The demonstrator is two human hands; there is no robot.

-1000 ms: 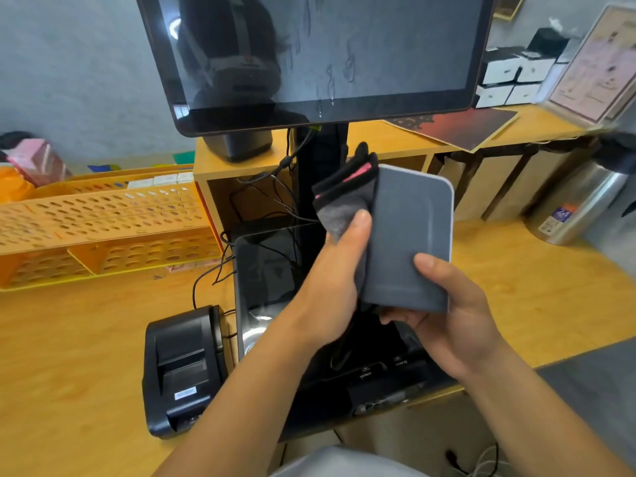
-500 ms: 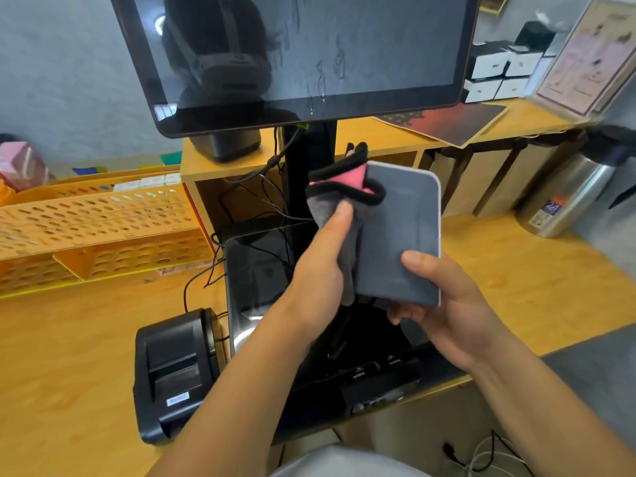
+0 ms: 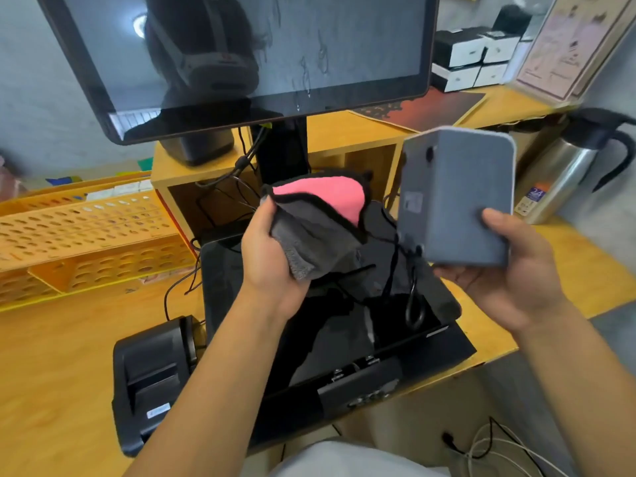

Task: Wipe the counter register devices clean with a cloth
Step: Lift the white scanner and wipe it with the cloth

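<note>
Illumination is bright, even and diffuse, producing only soft shadows on the tabletop (image 3: 62, 339). The dark monitor screen (image 3: 241, 53) mirrors a round ceiling light and shows streaks. Wide-angle distortion bends the frame edges, and slight motion blur softens the grey device (image 3: 457, 197) and the background.

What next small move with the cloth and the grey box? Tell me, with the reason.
Probably bring the cloth in the left hand back against the grey box. The right hand holds the box up with its narrow side turned toward the cloth, and the two are apart, so that side looks due for wiping.
</note>
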